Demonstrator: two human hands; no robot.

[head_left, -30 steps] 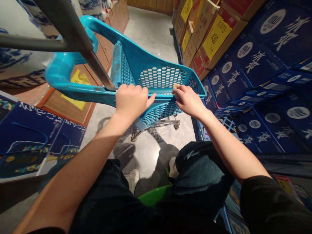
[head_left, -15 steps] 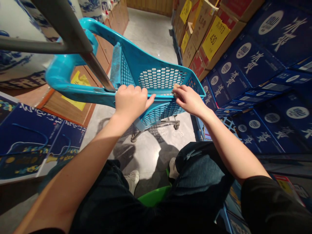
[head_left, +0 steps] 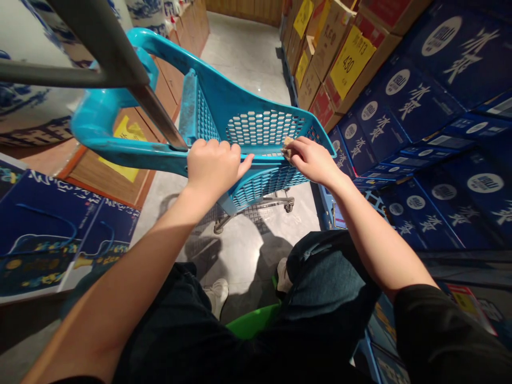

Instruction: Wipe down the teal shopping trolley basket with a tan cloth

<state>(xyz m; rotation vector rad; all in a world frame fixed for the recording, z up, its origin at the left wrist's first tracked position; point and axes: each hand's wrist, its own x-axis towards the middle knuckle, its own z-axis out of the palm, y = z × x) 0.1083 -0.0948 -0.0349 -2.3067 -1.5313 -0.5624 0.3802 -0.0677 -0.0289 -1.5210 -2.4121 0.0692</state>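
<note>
A blue plastic shopping cart (head_left: pixel 256 101) with honeycomb-holed sides stands in front of me. My left hand (head_left: pixel 216 165) is wrapped over its near rim, beside the grey metal post (head_left: pixel 160 117), thumb pointing right. Farther along the same rim, my right hand (head_left: pixel 312 160) pinches a small, crumpled, brownish cloth (head_left: pixel 287 148) against the edge. Part of the cloth is hidden under the fingers. The cart's looped handle (head_left: pixel 92 122) extends to the left, with dark smudges along its near bar.
Stacked blue cartons (head_left: pixel 400 106) rise on the right, with brown boxes (head_left: pixel 332 48) behind them. Blue gift bags (head_left: pixel 48 229) and a wooden display stand (head_left: pixel 108 170) are at left. Below the cart are caster wheels (head_left: pixel 288 205). A green seat (head_left: pixel 254 321) shows between my legs.
My right hand has shifted slightly along the rim, and more of the cloth shows. The left hand keeps its grip on the rim.
</note>
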